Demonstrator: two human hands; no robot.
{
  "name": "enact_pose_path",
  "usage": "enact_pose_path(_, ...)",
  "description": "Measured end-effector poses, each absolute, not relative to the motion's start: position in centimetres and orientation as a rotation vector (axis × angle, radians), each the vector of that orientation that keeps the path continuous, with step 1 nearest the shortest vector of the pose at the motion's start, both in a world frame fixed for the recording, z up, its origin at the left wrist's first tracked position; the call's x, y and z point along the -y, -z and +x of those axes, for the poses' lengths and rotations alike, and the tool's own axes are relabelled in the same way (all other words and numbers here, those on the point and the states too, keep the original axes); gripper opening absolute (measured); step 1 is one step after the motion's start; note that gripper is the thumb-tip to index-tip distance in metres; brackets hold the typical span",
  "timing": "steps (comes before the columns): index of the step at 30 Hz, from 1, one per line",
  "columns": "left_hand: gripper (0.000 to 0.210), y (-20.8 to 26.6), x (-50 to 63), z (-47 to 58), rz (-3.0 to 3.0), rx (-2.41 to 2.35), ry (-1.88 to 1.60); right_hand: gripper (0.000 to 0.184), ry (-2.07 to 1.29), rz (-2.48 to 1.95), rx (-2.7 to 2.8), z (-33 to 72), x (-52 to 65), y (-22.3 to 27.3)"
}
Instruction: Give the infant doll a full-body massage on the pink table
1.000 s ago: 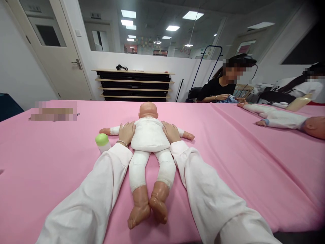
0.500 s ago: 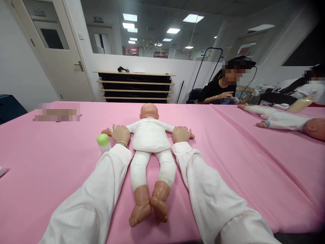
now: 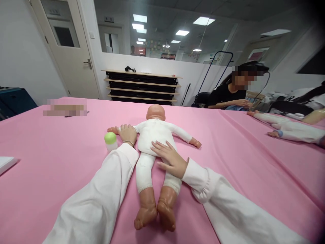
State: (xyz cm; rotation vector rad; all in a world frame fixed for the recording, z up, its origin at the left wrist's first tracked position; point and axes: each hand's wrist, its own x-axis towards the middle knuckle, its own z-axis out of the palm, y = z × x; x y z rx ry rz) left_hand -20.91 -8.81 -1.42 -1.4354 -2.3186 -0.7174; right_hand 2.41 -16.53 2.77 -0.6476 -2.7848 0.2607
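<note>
A baby doll (image 3: 146, 134) in a white outfit lies stretched out, no face showing, its bare feet towards me. My left hand (image 3: 127, 133) is closed over the doll's left-side arm near the wrist, the fingertips curled over the sleeve. Flat and with fingers spread, my right hand (image 3: 171, 159) rests across the doll's lower back and the top of its right-side leg. The doll's other arm lies free on the pink sheet. Close beside my left wrist stands a small bottle (image 3: 110, 140) with a green cap.
The pink sheet (image 3: 63, 162) covers the table. A white flat object (image 3: 7, 164) lies at the left edge, and a blurred-out item (image 3: 64, 110) sits far left. Another doll (image 3: 286, 127) lies at the right. Behind it a person in black (image 3: 228, 96) sits.
My right hand has let go of the doll's right-side arm and moved down and inward onto its lower back. My left hand stays put. The view has shifted slightly.
</note>
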Motion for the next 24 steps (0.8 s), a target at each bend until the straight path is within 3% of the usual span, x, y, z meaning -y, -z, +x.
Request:
enact_pose_path(10,0.032,1.6,8.3,-21.2,-1.464,2.349,0.606,0.034,-0.643,-0.64,2.707,7.0,23.0,-1.7)
enact_pose_path(16,0.031,1.6,8.3,-21.2,-1.468,2.362,0.606,0.036,-1.408,-0.398,2.551,5.8,22.0,-6.2)
enact_pose_path(17,0.032,1.5,8.4,-21.2,-1.463,2.369,0.616,0.035,-1.415,-0.434,2.48,5.3,21.0,-6.5)
enact_pose_path(20,0.033,1.3,8.5,-21.1,-1.461,2.375,0.646,0.029,-0.897,-0.614,2.273,3.7,18.1,-5.5)
enact_pose_path(24,0.034,1.3,8.6,-21.1,-1.471,2.364,0.631,0.029,-0.478,-0.448,2.367,3.0,16.1,-2.4)
